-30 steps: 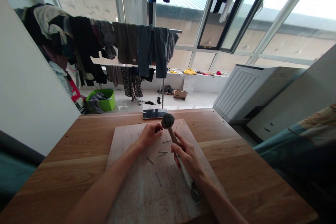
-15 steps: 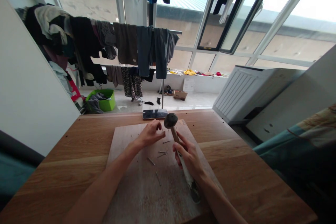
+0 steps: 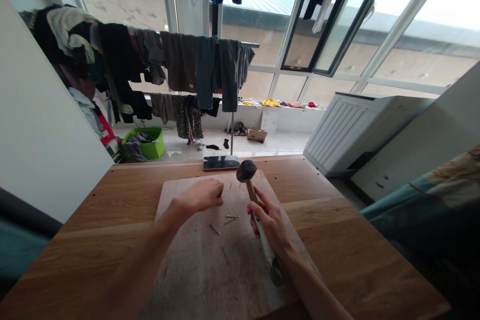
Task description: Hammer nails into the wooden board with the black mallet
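Your right hand (image 3: 268, 226) has the hammer (image 3: 252, 195) by its pale handle, fingers clenched around it, with the dark hammer head (image 3: 246, 170) raised over the far edge of the wooden board (image 3: 195, 280). Your left hand (image 3: 200, 196) rests over the board, fingers curled in and loosely clenched. Nothing shows in them, but you can't tell if something small is tucked underneath. Loose steel nails (image 3: 231, 217) lie on the board between your hands, and two more (image 3: 215, 229) lie nearer you.

Risks: the hammer head is close to your left fingers, so a mistimed swing could hit them. The smartphone (image 3: 220, 162) lies on the counter (image 3: 337, 245) just past the board, so a slip forward could crack its screen. The board doesn't look fixed down, so a hard knock could shift it and scatter the nails.

Containers: past the counter, a green plastic laundry basket (image 3: 143, 143) on the floor holds grey clothes (image 3: 135, 151). A cardboard box (image 3: 257, 135) sits further off, contents too small to tell.
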Demonstrator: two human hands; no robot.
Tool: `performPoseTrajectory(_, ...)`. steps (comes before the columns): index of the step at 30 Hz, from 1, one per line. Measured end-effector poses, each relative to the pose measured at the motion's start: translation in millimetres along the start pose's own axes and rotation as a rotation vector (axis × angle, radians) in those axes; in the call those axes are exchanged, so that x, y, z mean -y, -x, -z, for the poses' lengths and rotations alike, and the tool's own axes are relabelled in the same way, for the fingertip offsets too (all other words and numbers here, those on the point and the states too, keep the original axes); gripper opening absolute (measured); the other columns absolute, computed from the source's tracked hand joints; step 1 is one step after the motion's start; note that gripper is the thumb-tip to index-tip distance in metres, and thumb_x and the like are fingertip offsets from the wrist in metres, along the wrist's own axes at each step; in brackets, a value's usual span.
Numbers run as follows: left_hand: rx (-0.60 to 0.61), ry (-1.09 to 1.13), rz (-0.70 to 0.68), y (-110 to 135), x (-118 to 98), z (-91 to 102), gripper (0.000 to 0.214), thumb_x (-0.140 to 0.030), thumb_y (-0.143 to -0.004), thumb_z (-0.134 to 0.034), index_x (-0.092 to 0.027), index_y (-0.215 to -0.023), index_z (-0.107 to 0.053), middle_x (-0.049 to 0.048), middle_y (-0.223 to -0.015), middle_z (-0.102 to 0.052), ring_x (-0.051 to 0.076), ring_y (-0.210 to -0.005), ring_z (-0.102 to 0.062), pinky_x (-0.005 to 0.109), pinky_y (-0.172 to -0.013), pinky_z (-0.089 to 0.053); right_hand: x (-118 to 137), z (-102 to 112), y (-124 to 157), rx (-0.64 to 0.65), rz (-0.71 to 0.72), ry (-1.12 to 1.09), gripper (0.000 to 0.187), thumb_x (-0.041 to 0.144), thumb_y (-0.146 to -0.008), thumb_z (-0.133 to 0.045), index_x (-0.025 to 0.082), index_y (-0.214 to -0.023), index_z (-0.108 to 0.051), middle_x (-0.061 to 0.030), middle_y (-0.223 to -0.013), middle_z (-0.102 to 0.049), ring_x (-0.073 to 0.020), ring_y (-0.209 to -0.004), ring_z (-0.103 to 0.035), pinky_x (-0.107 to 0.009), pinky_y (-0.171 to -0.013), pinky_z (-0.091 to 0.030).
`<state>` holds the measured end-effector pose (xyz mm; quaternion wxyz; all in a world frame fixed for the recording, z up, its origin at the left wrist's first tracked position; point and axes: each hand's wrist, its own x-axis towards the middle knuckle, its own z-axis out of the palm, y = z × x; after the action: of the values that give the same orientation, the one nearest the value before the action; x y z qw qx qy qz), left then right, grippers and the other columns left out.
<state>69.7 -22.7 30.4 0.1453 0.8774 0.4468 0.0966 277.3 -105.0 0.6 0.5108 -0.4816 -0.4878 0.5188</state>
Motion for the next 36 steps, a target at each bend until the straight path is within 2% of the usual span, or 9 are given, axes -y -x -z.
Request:
performPoseTrajectory(3, 0.002, 0.042, 0.056, 1.7, 15.2, 7.0, 0.009, -0.012, -0.074, -0.059, -0.02, -0.07, -0.061, -0.0001, -0.065, -0.062, 0.015, -0.059, -0.054, 0.024, -0.055, -0.035, 2.3, -1.3, 0.4, -0.005, 0.001, 0.006, 0.062, 0.04, -0.083, -0.061, 0.016, -0.139, -0.052, 0.0057, -0.069, -0.053, -0.0065, -0.037, -0.044, -0.019, -0.028, -0.038)
performPoseTrajectory(7, -0.026, 0.116, 0.052, -0.5, 23.5, 3.6, 0.016, -0.011, -0.078, -0.057, -0.02, -0.089, -0.066, -0.0002, -0.07, -0.066, 0.014, -0.061, -0.057, 0.023, -0.057, -0.037, 3.7, -2.1, 0.7, -0.017, -0.005, 0.019, 0.068, 0.04, -0.083, -0.061, 0.015, -0.144, -0.048, 0.0055, -0.068, -0.053, -0.0068, -0.037, -0.045, -0.019, -0.028, -0.038)
performPoseTrajectory(12, -0.06, 0.132, 0.037, -3.2, 20.3, -0.3, 0.018, -0.007, -0.076, -0.057, -0.02, -0.081, -0.068, 0.0006, -0.071, -0.067, 0.015, -0.065, -0.06, 0.023, -0.061, -0.039, -0.6, -1.0, 0.6, -0.01, 0.004, 0.024, 0.066, 0.039, -0.084, -0.06, 0.016, -0.145, -0.047, 0.0052, -0.069, -0.053, -0.0064, -0.037, -0.045, -0.018, -0.028, -0.038)
performPoseTrajectory(17, -0.066, 0.132, 0.029, -2.8, 17.3, 1.6, 0.023, -0.008, -0.075, -0.055, -0.019, -0.09, -0.069, -0.0009, -0.067, -0.065, 0.014, -0.061, -0.057, 0.022, -0.06, -0.04, -3.1, -0.7, 0.5, 0.004, -0.01, 0.004, 0.067, 0.038, -0.085, -0.06, 0.016, -0.147, -0.045, 0.0047, -0.07, -0.055, -0.0064, -0.038, -0.046, -0.018, -0.029, -0.039)
performPoseTrajectory(21, -0.085, 0.143, 0.029, -4.7, 21.1, -1.9, 0.021, -0.007, -0.075, -0.054, -0.018, -0.079, -0.071, 0.0015, -0.071, -0.068, 0.015, -0.066, -0.06, 0.023, -0.064, -0.042, -1.7, -1.3, 1.0, 0.013, 0.002, 0.013, 0.065, 0.038, -0.085, -0.061, 0.015, -0.145, -0.047, 0.0047, -0.069, -0.054, -0.0067, -0.038, -0.046, -0.019, -0.028, -0.039)
performPoseTrajectory(26, -0.131, 0.198, -0.03, -9.3, 26.6, -10.6, 0.017, -0.008, -0.074, -0.056, -0.016, -0.076, -0.071, 0.0021, -0.072, -0.067, 0.014, -0.066, -0.059, 0.022, -0.064, -0.043, -1.8, -1.9, 1.1, 0.032, 0.002, 0.01, 0.065, 0.039, -0.085, -0.061, 0.016, -0.145, -0.047, 0.0046, -0.07, -0.055, -0.0067, -0.038, -0.046, -0.018, -0.029, -0.039)
performPoseTrajectory(31, -0.256, 0.213, -0.06, -10.9, 31.7, -16.5, 0.018, -0.008, -0.075, -0.055, -0.016, -0.079, -0.071, 0.003, -0.077, -0.065, 0.014, -0.068, -0.058, 0.023, -0.066, -0.044, 8.8, -5.7, -1.5, 0.035, 0.017, 0.003, 0.063, 0.038, -0.085, -0.061, 0.016, -0.143, -0.05, 0.0057, -0.068, -0.053, -0.0063, -0.038, -0.045, -0.018, -0.028, -0.039)
performPoseTrajectory(36, -0.244, 0.331, -0.08, -11.6, 42.2, -24.9, 0.014, -0.013, -0.077, -0.056, -0.016, -0.08, -0.07, 0.0009, -0.074, -0.063, 0.012, -0.065, -0.055, 0.022, -0.063, -0.043, 20.6, -15.4, -10.0, 0.083, 0.047, -0.034, 0.058, 0.037, -0.084, -0.06, 0.017, -0.138, -0.054, 0.006, -0.069, -0.053, -0.0056, -0.037, -0.045, -0.017, -0.029, -0.04)
